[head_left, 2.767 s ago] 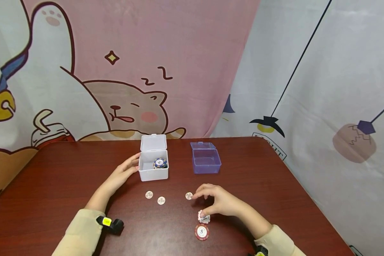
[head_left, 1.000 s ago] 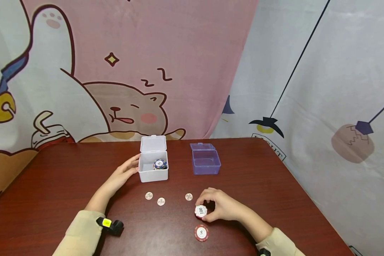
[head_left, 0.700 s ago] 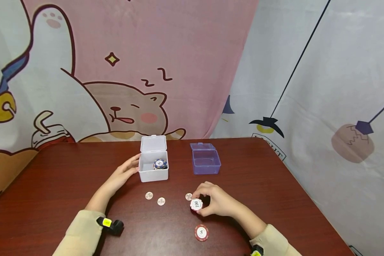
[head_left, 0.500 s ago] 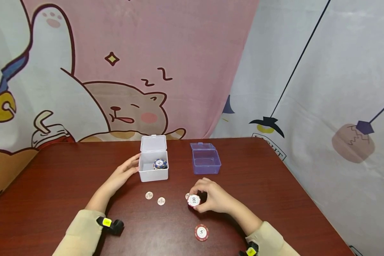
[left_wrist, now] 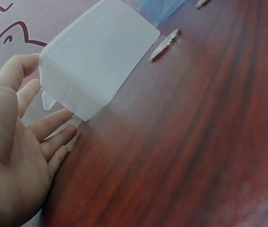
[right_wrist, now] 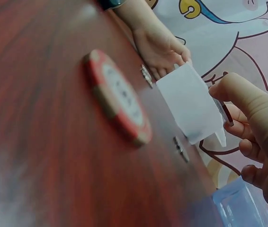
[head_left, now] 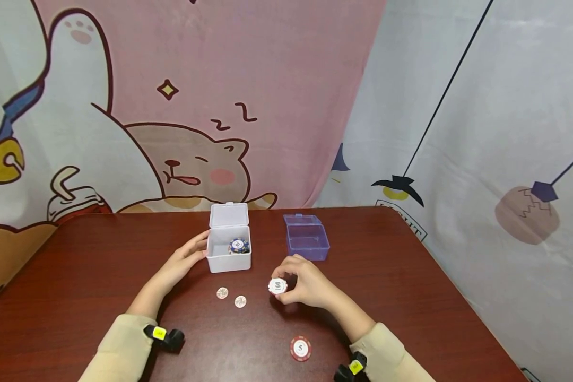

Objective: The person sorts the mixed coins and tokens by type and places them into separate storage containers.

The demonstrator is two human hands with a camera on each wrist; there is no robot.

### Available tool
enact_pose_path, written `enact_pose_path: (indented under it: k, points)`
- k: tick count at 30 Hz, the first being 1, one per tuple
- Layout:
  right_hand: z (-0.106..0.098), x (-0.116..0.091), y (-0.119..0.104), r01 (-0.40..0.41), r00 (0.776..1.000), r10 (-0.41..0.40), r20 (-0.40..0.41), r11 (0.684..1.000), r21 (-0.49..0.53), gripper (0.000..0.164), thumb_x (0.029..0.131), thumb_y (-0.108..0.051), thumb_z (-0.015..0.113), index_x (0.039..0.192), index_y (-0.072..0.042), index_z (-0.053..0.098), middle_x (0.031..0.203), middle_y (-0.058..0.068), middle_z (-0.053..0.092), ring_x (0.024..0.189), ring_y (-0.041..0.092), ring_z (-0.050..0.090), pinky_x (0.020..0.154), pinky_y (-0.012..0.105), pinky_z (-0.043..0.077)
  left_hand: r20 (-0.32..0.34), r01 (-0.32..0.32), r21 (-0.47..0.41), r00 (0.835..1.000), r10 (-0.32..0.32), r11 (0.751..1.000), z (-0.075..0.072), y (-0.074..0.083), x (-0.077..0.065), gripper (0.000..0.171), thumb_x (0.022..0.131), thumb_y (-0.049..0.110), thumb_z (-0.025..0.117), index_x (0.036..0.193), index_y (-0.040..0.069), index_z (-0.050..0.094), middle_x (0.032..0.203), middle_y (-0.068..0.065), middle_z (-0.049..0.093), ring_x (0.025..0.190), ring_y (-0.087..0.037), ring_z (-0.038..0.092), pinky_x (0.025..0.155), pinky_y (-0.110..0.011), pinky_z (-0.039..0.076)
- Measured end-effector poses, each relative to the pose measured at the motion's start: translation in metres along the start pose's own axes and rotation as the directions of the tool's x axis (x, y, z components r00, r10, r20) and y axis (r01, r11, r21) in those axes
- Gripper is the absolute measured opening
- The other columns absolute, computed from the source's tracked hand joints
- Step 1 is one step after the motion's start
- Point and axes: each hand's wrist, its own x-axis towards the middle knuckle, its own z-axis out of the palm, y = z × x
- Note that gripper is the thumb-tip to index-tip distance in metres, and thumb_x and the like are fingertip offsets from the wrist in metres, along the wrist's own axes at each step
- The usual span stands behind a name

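Note:
My right hand point(head_left: 310, 284) pinches a white poker chip point(head_left: 277, 286) marked 100, with a red edge, above the table between the two boxes. In the right wrist view the held chip point(right_wrist: 225, 112) shows edge-on between thumb and fingers. My left hand point(head_left: 183, 258) rests its outstretched fingers against the left side of an open white plastic box point(head_left: 229, 262). Blue poker chips point(head_left: 239, 245) lie inside at its right. Two small coin-like discs point(head_left: 222, 293) lie in front of the white box. A red poker chip point(head_left: 301, 348) marked 5 lies nearer me.
An open, see-through purple box point(head_left: 307, 253) stands right of the white one, just behind my right hand. Both lids are tipped back. Behind the brown wooden table point(head_left: 391, 297) hangs a cartoon-printed cloth point(head_left: 286, 79).
My right hand has picked up the white 100 chip and carried it up and left, over the spot where a third small disc lay, now out of sight. My left hand stays put.

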Motion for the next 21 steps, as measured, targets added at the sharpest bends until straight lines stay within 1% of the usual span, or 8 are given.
enact_pose_path:
  k: [6,13,16,21]
  points:
    - [0.001,0.015,-0.005,-0.044,0.999,0.044,-0.023,0.999,0.008,0.031,0.063,-0.019,0.082,0.091,-0.021,0.070,0.086,-0.016,0.059,0.085,0.006,0.050,0.070,0.025,0.043,0.000,-0.002,-0.006,1.000,0.002,1.000,0.000,0.000,0.000,0.057,0.098,0.016,0.053,0.151,0.013,0.031,0.143,-0.024,0.041,0.131,-0.039,0.036,0.103,-0.061,0.023]
    - [0.004,0.032,-0.006,-0.015,0.998,0.014,-0.063,1.000,-0.015,0.030,0.063,-0.018,0.082,0.091,-0.018,0.070,0.084,-0.013,0.059,0.085,0.006,0.050,0.073,0.025,0.043,-0.001,-0.002,-0.008,1.000,0.002,1.000,0.001,-0.001,0.000,0.056,0.099,0.018,0.053,0.150,0.014,0.032,0.143,-0.023,0.042,0.130,-0.038,0.037,0.102,-0.060,0.024]
    - [0.005,0.040,-0.005,-0.013,0.995,0.011,-0.094,1.000,-0.013,0.029,0.063,-0.017,0.083,0.090,-0.016,0.071,0.082,-0.012,0.058,0.084,0.008,0.049,0.073,0.026,0.042,0.000,-0.002,-0.005,1.000,0.002,1.000,0.001,-0.001,0.001,0.056,0.099,0.018,0.053,0.150,0.015,0.032,0.143,-0.023,0.042,0.130,-0.037,0.037,0.102,-0.059,0.025]
    - [0.007,0.054,-0.003,-0.037,0.987,0.034,-0.158,0.999,-0.015,0.030,0.062,-0.017,0.084,0.089,-0.014,0.071,0.081,-0.010,0.056,0.083,0.014,0.049,0.072,0.029,0.042,0.000,-0.008,0.000,1.000,0.008,1.000,0.000,-0.001,0.001,0.056,0.099,0.016,0.052,0.150,0.014,0.032,0.143,-0.024,0.041,0.130,-0.038,0.037,0.103,-0.059,0.024]
